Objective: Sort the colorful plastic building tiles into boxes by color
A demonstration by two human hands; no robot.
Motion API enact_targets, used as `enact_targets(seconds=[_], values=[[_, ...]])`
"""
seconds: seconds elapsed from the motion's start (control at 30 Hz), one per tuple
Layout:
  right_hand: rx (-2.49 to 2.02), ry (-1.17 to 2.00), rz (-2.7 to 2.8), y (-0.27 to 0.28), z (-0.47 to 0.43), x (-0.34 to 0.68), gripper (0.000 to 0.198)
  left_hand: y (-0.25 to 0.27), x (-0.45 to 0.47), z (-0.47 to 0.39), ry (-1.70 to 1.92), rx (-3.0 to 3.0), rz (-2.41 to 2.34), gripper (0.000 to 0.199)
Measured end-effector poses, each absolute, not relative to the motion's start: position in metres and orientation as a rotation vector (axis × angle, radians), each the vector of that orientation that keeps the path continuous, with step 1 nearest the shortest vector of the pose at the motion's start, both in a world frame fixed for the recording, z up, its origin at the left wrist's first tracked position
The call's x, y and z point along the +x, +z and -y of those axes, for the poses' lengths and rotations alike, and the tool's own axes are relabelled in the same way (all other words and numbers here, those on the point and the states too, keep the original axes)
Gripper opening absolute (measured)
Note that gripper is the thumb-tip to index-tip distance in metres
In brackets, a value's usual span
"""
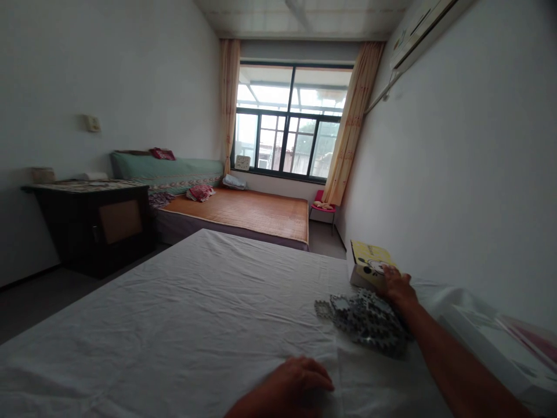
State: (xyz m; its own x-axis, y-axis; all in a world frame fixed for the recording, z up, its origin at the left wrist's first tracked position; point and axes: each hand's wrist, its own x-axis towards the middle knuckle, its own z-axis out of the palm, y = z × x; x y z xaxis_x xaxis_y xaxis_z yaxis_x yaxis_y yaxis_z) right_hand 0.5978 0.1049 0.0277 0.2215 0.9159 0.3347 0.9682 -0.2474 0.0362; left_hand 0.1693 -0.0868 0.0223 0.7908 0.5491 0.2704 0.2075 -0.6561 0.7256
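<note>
My right hand (pixel 398 285) reaches forward on the right and grips the near right end of a yellow-and-white cardboard box (pixel 369 255), its fingers lying over the printed top. Just in front of the box is a heap of grey, toothed-edge flat pieces (pixel 368 322), which look like interlocking puzzle-type parts. One such piece (pixel 322 309) sticks out at the heap's left side. Near the front edge of the view, my left hand (pixel 300 380) rests on the white cloth, fingers loosely bent and somewhat apart, with nothing visible in it.
A white cloth (pixel 195 313) with wrinkles covers the table. Beside my right forearm lies a pale, see-through-looking case (pixel 491 342) with something pink in it. Beyond the table are a bed (pixel 252 212), a dark cabinet (pixel 87 226) and a pink chair (pixel 322 208). A wall borders the right.
</note>
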Motion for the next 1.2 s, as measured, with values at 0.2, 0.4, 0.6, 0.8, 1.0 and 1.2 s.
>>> enact_targets(seconds=[0.2, 0.4, 0.6, 0.8, 1.0, 1.2], values=[[-2.192, -0.363, 1.959, 0.088, -0.111, 0.525, 0.077, 0.031, 0.17, 0.091, 0.618, 2.285, -0.603, 0.052], [-1.881, -0.316, 2.196, 0.122, -0.053, 0.396, 0.078, 0.031, 0.169, 0.09, 0.601, 2.36, -0.523, 0.05], [-1.668, -0.34, 2.27, 0.117, 0.067, 0.325, 0.08, 0.071, 0.174, 0.125, 0.414, 2.271, -0.286, 0.039], [-1.546, -0.234, 2.219, 0.109, 0.153, 0.321, 0.078, 0.114, 0.178, 0.186, -0.006, 2.183, 0.12, 0.053], [-1.389, -0.213, 2.103, 0.077, 0.195, 0.334, 0.077, 0.142, 0.09, 0.219, 0.097, 2.172, -0.027, 0.046], [-1.385, -0.185, 2.039, 0.053, 0.215, 0.339, 0.076, 0.128, 0.028, 0.216, 0.772, 2.143, -0.814, 0.026]])
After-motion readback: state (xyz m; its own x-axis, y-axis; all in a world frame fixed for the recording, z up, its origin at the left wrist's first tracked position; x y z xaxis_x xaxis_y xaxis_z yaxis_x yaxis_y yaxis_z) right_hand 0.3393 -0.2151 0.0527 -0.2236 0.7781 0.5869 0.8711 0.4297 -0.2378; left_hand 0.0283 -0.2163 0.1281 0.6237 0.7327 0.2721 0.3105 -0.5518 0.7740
